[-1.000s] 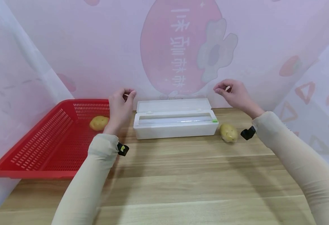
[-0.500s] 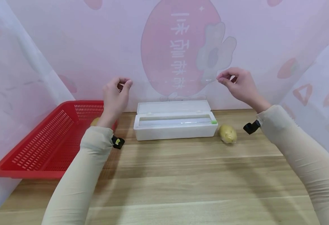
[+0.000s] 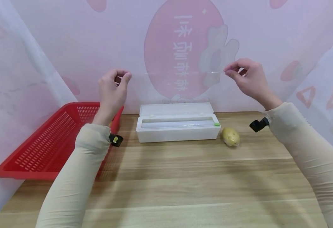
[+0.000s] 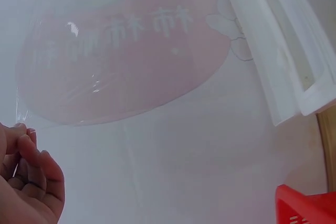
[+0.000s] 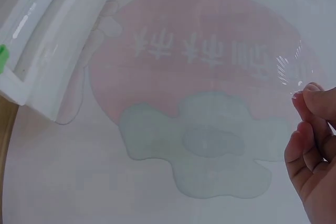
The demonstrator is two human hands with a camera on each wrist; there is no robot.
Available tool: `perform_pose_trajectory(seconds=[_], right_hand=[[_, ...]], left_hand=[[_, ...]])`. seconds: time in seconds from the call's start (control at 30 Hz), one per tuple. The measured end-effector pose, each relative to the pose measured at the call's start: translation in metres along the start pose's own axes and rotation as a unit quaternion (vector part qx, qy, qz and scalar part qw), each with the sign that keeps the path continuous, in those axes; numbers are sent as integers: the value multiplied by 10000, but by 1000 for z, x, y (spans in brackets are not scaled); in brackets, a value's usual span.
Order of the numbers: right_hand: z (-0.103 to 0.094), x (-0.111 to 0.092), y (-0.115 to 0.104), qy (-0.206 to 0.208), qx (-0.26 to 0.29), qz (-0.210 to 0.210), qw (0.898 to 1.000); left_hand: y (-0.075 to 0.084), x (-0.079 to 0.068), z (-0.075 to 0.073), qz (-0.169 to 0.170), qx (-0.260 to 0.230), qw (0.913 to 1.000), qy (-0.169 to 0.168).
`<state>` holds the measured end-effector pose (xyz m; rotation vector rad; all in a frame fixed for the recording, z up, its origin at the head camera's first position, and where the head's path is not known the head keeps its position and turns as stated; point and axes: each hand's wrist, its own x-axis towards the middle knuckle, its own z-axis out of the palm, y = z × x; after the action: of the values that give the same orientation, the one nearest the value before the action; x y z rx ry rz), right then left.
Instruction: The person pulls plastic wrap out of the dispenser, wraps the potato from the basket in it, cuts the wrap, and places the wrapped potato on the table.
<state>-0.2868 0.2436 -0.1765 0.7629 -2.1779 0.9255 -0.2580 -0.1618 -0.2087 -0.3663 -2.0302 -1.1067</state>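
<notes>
A sheet of clear cling film (image 3: 183, 73) stretches between my two raised hands, its top edge a faint glinting line. My left hand (image 3: 112, 90) pinches one top corner between thumb and fingers, and my right hand (image 3: 249, 77) pinches the other. In the left wrist view the film (image 4: 94, 80) shows creases and shine near the fingertips; the right wrist view shows the same wrinkling of the film (image 5: 291, 66). Below stands a white cling film box (image 3: 178, 134), lid up, with the film roll (image 3: 180, 123) inside. How the sheet meets the roll is too transparent to tell.
A potato (image 3: 230, 136) that looks wrapped in film sits right of the box. At the left stands a red plastic basket (image 3: 41, 139); my left arm hides part of it. A green slider (image 3: 216, 124) is on the box's right end. Behind rises a printed wall.
Both hands have risen and moved a little apart, drawing the film upward. My left arm now hides the potato seen earlier in the basket. The box and wrapped potato stay put.
</notes>
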Motion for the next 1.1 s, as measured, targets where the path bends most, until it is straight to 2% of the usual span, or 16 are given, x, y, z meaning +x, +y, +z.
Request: perform_pose_trajectory(seconds=[0.2,0.37,0.63,0.87,0.97,1.0,1.03,1.1], right_hand=[[-8,5,-11,173,62,99,9998],[-14,6,-27,329,11,-4,9995],[-23,17,-30,564,88,-188,9982],[-29,19,-62,911,308,-201,9952],[-28,16,-69,944,755,-2,9927],[-27,15,-68,906,1076,107,9900],[-27,13,-66,844,1464,200,9854],[-28,7,-61,659,2360,368,9688]], left_hand=[[9,8,-8,135,-32,9999,-29],[15,13,-12,252,17,9997,9],[26,24,-20,530,232,9976,380],[38,29,-26,532,180,9966,596],[41,26,-27,418,-24,9973,598],[41,24,-27,352,-167,9977,561],[42,22,-28,271,-337,9978,501],[42,17,-32,79,-762,9966,314]])
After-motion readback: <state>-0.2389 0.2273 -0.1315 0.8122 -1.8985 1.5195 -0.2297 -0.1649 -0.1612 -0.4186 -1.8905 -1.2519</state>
